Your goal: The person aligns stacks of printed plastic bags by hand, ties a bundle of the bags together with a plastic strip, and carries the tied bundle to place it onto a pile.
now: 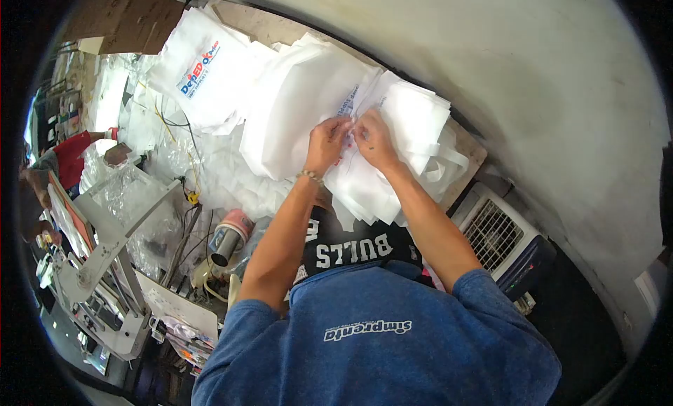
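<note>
My left hand [327, 144] and my right hand [376, 141] are close together over a pile of white fabric bags. The fingertips of both are pinched on a white printed bag [368, 92], where blue lettering and a little red print show. Just what the fingertips grip is small and partly hidden by the fingers. Left of my hands lies a thick stack of white bags [280, 112]. To the right, more white bags [417, 115] are stacked, with looped handles [445, 164] at their edge.
Further left lies a white bag with red and blue print [203, 70]. A cardboard box [133, 21], clear plastic [140, 203], a metal press frame [105, 266] and a cylindrical tool [230, 239] are on that side. A pet carrier [494, 231] stands right, by the wall. Another person's red sleeve [73, 154] shows far left.
</note>
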`<state>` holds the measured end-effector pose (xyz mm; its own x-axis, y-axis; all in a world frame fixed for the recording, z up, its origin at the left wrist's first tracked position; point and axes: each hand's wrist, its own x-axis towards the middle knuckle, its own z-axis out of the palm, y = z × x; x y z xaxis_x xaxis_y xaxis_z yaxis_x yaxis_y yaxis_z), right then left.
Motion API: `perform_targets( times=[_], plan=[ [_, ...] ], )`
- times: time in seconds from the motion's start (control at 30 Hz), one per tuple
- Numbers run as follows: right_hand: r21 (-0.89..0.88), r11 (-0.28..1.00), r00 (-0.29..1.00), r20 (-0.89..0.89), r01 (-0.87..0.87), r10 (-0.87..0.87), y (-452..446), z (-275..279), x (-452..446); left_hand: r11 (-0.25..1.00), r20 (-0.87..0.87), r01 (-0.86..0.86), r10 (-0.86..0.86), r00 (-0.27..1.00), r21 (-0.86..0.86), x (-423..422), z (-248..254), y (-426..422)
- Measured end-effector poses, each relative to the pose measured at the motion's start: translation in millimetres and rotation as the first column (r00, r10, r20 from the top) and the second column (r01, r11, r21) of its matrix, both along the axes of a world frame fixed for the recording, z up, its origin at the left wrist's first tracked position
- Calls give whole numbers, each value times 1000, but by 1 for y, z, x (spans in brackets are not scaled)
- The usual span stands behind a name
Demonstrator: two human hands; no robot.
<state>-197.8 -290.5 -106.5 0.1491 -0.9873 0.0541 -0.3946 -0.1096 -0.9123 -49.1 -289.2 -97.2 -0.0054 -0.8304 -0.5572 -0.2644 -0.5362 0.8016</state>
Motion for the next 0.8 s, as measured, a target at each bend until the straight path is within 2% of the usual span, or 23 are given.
perform_targets(
  times=[0.07, 0.1, 0.17, 0.2, 0.27, 0.3, 0.37, 0.4, 0.43, 0.47, 0.5, 0.57, 0.67, 0.8],
  plan=[
    [-18, 999, 1000, 3, -28, 28, -1, 5, -4, 899, 9, 128, -137, 991, -418, 10, -16, 5],
    [-16, 1000, 1000, 5, -26, 26, 0, 6, -5, 900, 11, 131, -139, 990, -416, 14, -14, 4],
    [6, 999, 999, -27, -43, 43, 0, 6, -7, 917, 117, 278, -255, 960, -287, 19, -9, -2],
    [6, 999, 999, -28, -43, 43, 0, 7, -7, 916, 117, 279, -256, 960, -287, 19, -7, -2],
    [-14, 998, 997, -47, -56, 56, 1, 9, -6, 815, 267, 423, -339, 902, -395, 20, -1, 0],
    [-14, 998, 998, -46, -54, 53, 2, 12, -4, 814, 269, 426, -341, 901, -395, 21, 0, 2],
    [-24, 999, 998, -60, -36, 34, 1, 19, 0, 900, 168, 350, -314, 934, -262, 21, 3, 3],
    [-25, 999, 998, -63, -32, 30, 1, 18, -2, 898, 166, 353, -318, 934, -264, 23, -3, 2],
    [-43, 998, 997, -59, -42, 39, 1, 17, -3, 963, -116, 245, -257, 959, -108, 26, -8, 3],
    [-64, 997, 997, -53, -53, 49, -1, 15, -3, 982, -371, 172, -133, 919, 75, 29, -13, 2],
    [-65, 997, 998, -53, -48, 45, -3, 13, -4, 982, -371, 176, -137, 919, 74, 28, -15, 2],
    [-45, 991, 992, -36, -126, 125, -4, 11, -11, 933, -540, 6, 203, 817, 359, 22, -17, 5],
    [-20, 984, 983, -32, -179, 179, -7, 13, -17, 921, -515, -54, 263, 815, 386, 10, -4, 6],
    [29, 979, 979, -27, -199, 200, -5, 7, -26, 878, -549, 34, 268, 792, 477, 13, 0, 0]
  ],
)
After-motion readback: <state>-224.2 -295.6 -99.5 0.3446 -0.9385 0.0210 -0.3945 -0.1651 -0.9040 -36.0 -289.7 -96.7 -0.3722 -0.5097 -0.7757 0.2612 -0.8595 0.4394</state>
